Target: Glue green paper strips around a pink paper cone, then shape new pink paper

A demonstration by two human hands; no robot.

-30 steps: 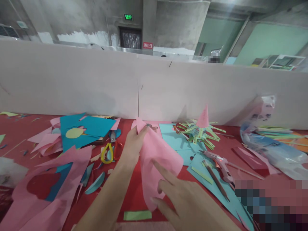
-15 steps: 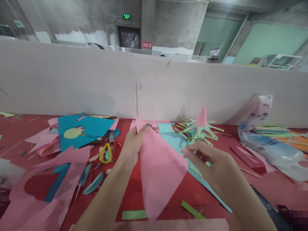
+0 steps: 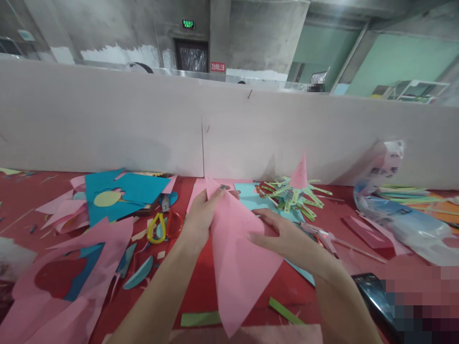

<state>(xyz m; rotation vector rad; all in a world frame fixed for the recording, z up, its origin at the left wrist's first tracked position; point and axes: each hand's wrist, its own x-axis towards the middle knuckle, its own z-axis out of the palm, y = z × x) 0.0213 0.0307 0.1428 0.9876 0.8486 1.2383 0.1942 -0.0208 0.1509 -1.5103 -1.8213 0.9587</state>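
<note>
A large sheet of pink paper, curled into a cone, stands over the table in front of me. My left hand is closed round its narrow upper end, thumb on the front. On the paper's right side lies my right hand, its thumb pressed on the surface and its other fingers curled at the edge. A small pink paper cone sits on a cluster of pale green paper strips behind my right hand. Just beyond the right wrist is a hot glue gun, partly covered.
Scissors with yellow and red handles, blue card and cut pink paper lie on the left of the red table. Rightward are a plastic bag and a dark phone-like object. A white partition stands behind.
My right hand has moved left and onto the pink paper, from just beside its edge. The glue gun now shows past my wrist. My left hand keeps its hold.
</note>
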